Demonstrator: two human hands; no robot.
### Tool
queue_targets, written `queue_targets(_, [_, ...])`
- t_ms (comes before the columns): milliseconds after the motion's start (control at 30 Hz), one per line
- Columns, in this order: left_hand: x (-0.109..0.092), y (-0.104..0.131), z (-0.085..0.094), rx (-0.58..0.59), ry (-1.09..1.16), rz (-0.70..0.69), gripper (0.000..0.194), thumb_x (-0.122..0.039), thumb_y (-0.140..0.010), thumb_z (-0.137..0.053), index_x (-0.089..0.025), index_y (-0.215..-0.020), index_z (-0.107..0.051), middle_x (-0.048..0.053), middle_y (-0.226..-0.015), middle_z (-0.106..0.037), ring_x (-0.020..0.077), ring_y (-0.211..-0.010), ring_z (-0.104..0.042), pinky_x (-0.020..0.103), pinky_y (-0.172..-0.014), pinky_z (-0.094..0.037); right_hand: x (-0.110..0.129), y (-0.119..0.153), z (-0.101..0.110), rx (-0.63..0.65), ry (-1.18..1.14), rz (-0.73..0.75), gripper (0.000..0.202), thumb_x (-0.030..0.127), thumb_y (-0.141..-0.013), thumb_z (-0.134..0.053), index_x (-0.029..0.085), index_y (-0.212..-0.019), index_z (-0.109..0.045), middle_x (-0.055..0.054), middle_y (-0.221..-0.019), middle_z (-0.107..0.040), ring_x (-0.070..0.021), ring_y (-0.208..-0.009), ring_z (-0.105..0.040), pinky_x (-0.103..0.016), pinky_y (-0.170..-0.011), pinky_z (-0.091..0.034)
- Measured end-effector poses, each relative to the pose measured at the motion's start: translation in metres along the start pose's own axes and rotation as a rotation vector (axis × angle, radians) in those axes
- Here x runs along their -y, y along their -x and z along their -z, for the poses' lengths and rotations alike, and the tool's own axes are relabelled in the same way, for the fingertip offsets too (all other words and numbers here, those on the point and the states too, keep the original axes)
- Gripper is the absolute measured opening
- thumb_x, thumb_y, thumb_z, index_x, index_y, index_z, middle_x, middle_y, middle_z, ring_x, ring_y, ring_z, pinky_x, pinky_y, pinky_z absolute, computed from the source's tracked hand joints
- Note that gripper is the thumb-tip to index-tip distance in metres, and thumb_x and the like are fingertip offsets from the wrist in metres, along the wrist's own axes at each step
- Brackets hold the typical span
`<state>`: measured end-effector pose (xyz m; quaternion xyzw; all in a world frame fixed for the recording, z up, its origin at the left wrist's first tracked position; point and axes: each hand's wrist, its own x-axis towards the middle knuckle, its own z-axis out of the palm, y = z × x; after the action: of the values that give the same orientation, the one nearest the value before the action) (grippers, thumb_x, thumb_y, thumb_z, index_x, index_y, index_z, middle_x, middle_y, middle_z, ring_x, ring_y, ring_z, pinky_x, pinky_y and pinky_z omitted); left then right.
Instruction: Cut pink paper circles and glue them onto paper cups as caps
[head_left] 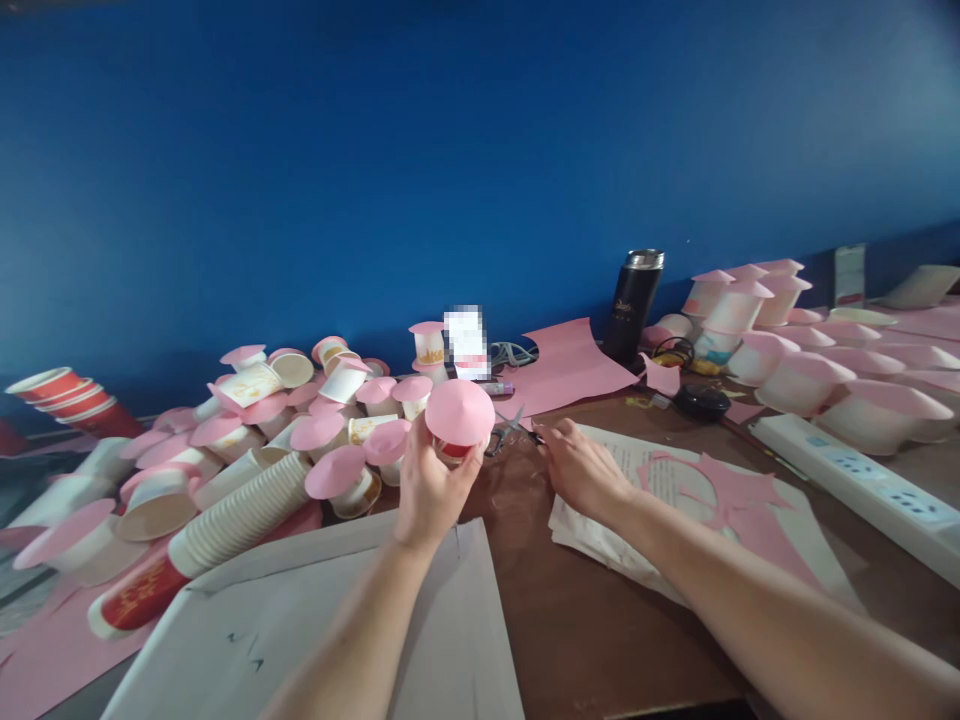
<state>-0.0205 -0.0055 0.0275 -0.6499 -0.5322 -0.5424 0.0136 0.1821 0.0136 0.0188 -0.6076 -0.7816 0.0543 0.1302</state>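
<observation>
Our big white sheet point(322, 640) is closest, at seven o'clock. Our left hand point(431, 485) grips a pink-topped cup point(460, 408) at the clock's middle. Scissors point(512, 424) are just beside it, at three; our right hand point(581, 465) curls there, but we cannot tell if it holds them. Stacked cups point(240, 510) block eight o'clock; a black bottle point(634, 310) stands at two.

The bare left forearm point(356, 625) comes in from the near edge, left of centre, and slants far and rightward. At its end the left hand point(431, 490) is raised in a grasp, thumb point(471, 463) on the right. The right forearm point(720, 580) crosses from the near right corner; the right hand point(586, 468) sits lower, back upward, fingers point(553, 440) bent leftward. The hands are near each other, apart.
</observation>
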Motion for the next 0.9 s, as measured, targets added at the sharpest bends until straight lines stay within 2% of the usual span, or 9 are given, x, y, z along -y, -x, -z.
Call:
queue_targets(100, [-0.010, -0.005, 0.006, 0.110, 0.259, 0.235, 0.048, -0.039, -0.075, -0.069, -0.016, -0.114, -0.053, 0.011, -0.108, -0.065, 0.0233, -0.097, -0.063, 0.036, -0.084, -0.051, -0.003, -0.003, 0.000, -0.047, -0.047, -0.065, 0.039, 0.026, -0.093, -0.036, 0.023, -0.129, -0.052, -0.012, -0.111, -0.056, -0.0214, -0.081, -0.063, -0.029, -0.062, -0.039])
queue_targets(200, [-0.015, -0.008, 0.010, 0.227, 0.481, 0.438, 0.041, -0.044, -0.079, -0.065, -0.017, -0.109, -0.057, 0.008, -0.100, -0.067, 0.0216, -0.091, -0.065, 0.034, -0.080, -0.053, -0.010, -0.010, -0.001, -0.157, -0.166, -0.123, 0.037, 0.024, -0.093, -0.037, 0.021, -0.126, -0.054, -0.013, -0.116, -0.055, -0.0228, -0.090, -0.062, -0.030, -0.071, -0.043])
queue_targets(333, [-0.011, -0.009, 0.009, 0.411, 0.755, 0.665, 0.047, -0.051, -0.079, -0.063, -0.018, -0.112, -0.058, 0.008, -0.102, -0.066, 0.0214, -0.088, -0.066, 0.033, -0.071, -0.057, -0.024, -0.020, -0.006, -0.324, -0.370, -0.145, 0.038, 0.022, -0.092, -0.037, 0.014, -0.124, -0.055, -0.015, -0.115, -0.057, -0.0247, -0.102, -0.058, -0.033, -0.084, -0.045])
queue_targets(400, [-0.009, -0.010, 0.008, 0.471, 0.844, 0.771, 0.050, -0.053, -0.078, -0.063, -0.019, -0.115, -0.057, 0.008, -0.101, -0.066, 0.0209, -0.083, -0.067, 0.032, -0.062, -0.059, -0.027, -0.023, -0.010, -0.361, -0.464, -0.137, 0.037, 0.021, -0.091, -0.037, 0.015, -0.122, -0.056, -0.015, -0.115, -0.057, -0.0237, -0.101, -0.059, -0.032, -0.083, -0.046])
queue_targets(500, [-0.003, -0.012, 0.008, 0.445, 0.893, 0.925, 0.053, -0.054, -0.074, -0.067, -0.020, -0.113, -0.059, 0.006, -0.089, -0.066, 0.0180, -0.072, -0.066, 0.029, -0.051, -0.058, -0.026, -0.024, -0.010, -0.348, -0.595, -0.140, 0.034, 0.022, -0.089, -0.039, 0.016, -0.117, -0.058, -0.012, -0.107, -0.060, -0.0198, -0.084, -0.062, -0.030, -0.070, -0.049])
queue_targets(600, [0.002, -0.016, 0.008, 0.430, 0.950, 1.055, 0.054, -0.055, -0.072, -0.069, -0.019, -0.111, -0.061, 0.004, -0.082, -0.066, 0.0153, -0.064, -0.065, 0.025, -0.045, -0.056, -0.019, -0.022, -0.006, -0.277, -0.737, -0.166, 0.028, 0.020, -0.085, -0.040, 0.017, -0.106, -0.059, -0.005, -0.085, -0.062, -0.0144, -0.060, -0.059, -0.026, -0.056, -0.046])
queue_targets(667, [0.006, -0.017, 0.009, 0.450, 0.997, 1.104, 0.054, -0.056, -0.073, -0.068, -0.019, -0.112, -0.060, 0.004, -0.081, -0.067, 0.0158, -0.062, -0.066, 0.024, -0.042, -0.055, -0.015, -0.021, -0.004, -0.236, -0.847, -0.185, 0.022, 0.020, -0.083, -0.042, 0.018, -0.099, -0.059, -0.001, -0.072, -0.059, -0.0121, -0.051, -0.055, -0.024, -0.050, -0.043])
queue_targets(767, [0.008, -0.018, 0.011, 0.483, 1.078, 1.146, 0.054, -0.054, -0.075, -0.066, -0.019, -0.115, -0.058, 0.006, -0.085, -0.069, 0.0186, -0.065, -0.069, 0.022, -0.040, -0.053, -0.013, -0.021, -0.004, -0.216, -1.052, -0.200, 0.010, 0.026, -0.082, -0.049, 0.019, -0.087, -0.054, 0.003, -0.066, -0.053, -0.0098, -0.047, -0.049, -0.023, -0.047, -0.042])
queue_targets(900, [0.008, -0.022, 0.016, 0.525, 1.171, 1.224, 0.055, -0.053, -0.078, -0.064, -0.015, -0.118, -0.056, 0.010, -0.087, -0.070, 0.0221, -0.071, -0.071, 0.020, -0.040, -0.053, -0.012, -0.022, -0.007, -0.176, -1.309, -0.162, 0.024, 0.042, -0.080, -0.058, 0.020, -0.077, -0.049, 0.005, -0.060, -0.046, -0.0087, -0.050, -0.044, -0.023, -0.049, -0.044])
